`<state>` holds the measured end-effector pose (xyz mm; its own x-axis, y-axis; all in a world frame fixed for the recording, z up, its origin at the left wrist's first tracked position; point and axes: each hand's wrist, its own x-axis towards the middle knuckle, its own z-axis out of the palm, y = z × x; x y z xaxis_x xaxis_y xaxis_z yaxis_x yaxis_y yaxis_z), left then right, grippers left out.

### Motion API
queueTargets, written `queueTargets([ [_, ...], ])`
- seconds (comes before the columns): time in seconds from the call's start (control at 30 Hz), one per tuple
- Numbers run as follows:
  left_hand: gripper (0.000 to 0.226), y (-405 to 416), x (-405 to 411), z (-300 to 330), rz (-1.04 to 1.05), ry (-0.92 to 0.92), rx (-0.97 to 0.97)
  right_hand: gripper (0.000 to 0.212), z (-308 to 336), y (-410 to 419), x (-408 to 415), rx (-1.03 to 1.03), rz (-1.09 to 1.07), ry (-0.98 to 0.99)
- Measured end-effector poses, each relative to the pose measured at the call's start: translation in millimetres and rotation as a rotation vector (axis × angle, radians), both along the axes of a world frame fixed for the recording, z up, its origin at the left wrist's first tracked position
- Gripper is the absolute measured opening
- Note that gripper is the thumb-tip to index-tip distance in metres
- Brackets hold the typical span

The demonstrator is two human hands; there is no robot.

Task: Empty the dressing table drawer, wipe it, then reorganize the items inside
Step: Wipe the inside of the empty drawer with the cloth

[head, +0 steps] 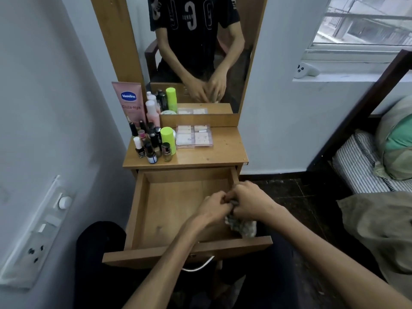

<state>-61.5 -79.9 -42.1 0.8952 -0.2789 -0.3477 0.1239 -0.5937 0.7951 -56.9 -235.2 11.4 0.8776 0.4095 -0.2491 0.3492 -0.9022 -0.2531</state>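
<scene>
Both hands (231,202) bunch a cloth (242,227) over the open drawer (156,208).

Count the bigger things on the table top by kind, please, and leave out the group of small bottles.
Pink tube: 1
Pink bottle: 1
Green can: 1
Flat clear case: 1
Total: 4
A white thing behind the green can is mostly hidden, so it is not counted.
</scene>
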Motion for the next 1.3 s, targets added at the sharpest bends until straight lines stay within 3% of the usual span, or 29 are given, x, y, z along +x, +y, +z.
queueTargets([
  [0.1,0.022,5,-26,13,-0.149,0.012,0.038,0.037,17,-9,-22,0.023,-0.056,0.200],
  [0.2,0.013,8,-39,34,-0.144,-0.038,-0.031,0.026,38,-18,-33,0.150,-0.147,0.286],
  [0.3,0.020,7,-48,53,-0.138,-0.063,-0.134,0.018,56,-29,-48,0.300,-0.215,0.330],
  [0.5,0.034,20,-71,64,-0.151,-0.069,-0.082,0.046,29,-4,-87,0.164,-0.128,0.136],
  [0.7,0.020,108,-93,61,0.019,-0.096,0.142,0.047,1,93,-101,0.520,0.006,0.145],
  [0.8,0.029,160,-104,67,0.102,-0.096,0.224,0.036,-8,152,-106,0.699,0.120,0.136],
  [0.97,0.029,218,-120,79,0.276,-0.119,0.315,0.048,-20,217,-117,0.740,0.182,0.017],
  [1.07,0.033,239,-133,85,0.248,-0.070,0.250,0.053,-27,219,-133,0.695,0.369,-0.127],
  [1.17,0.043,234,-143,84,0.140,-0.043,0.278,0.044,-36,199,-140,0.516,0.563,-0.288],
  [1.3,0.034,196,-148,70,0.040,-0.285,0.466,0.040,-39,174,-141,0.443,0.606,-0.393],
])
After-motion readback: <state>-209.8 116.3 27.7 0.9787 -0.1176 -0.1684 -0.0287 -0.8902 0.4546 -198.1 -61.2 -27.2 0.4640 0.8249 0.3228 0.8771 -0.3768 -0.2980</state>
